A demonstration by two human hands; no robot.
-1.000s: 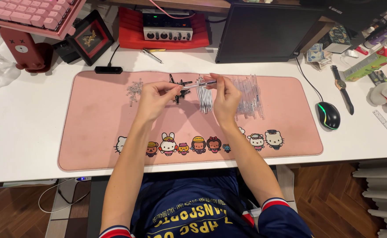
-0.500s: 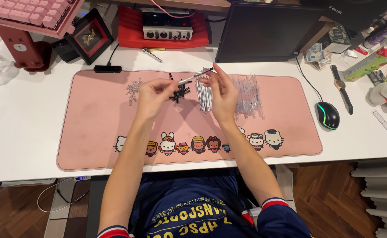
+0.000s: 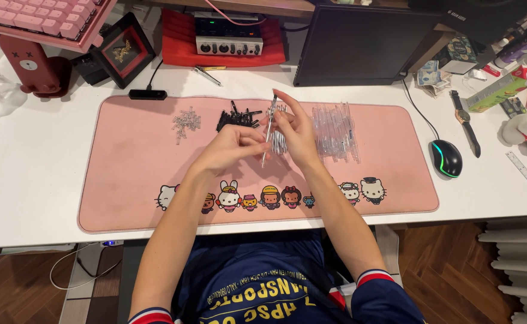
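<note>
Pink desk mat with a row of cartoon figures along its near edge covers the middle of the white desk, and both hands meet above its centre. Left hand has its fingers curled together around the lower end of a thin clear pen, which stands nearly upright, tip end toward 6 o'clock. Right hand pinches the same pen higher up, thumb and fingers closed on its shaft, index finger stretched toward 11 o'clock.

At 12 o'clock from the hands lies a heap of small black parts; further toward 10 o'clock sits a small cluster of clear parts. At 3 o'clock, just beside the right hand, rests a pile of clear pen barrels. A black mouse with a lit edge lies off the mat at 3 o'clock.
</note>
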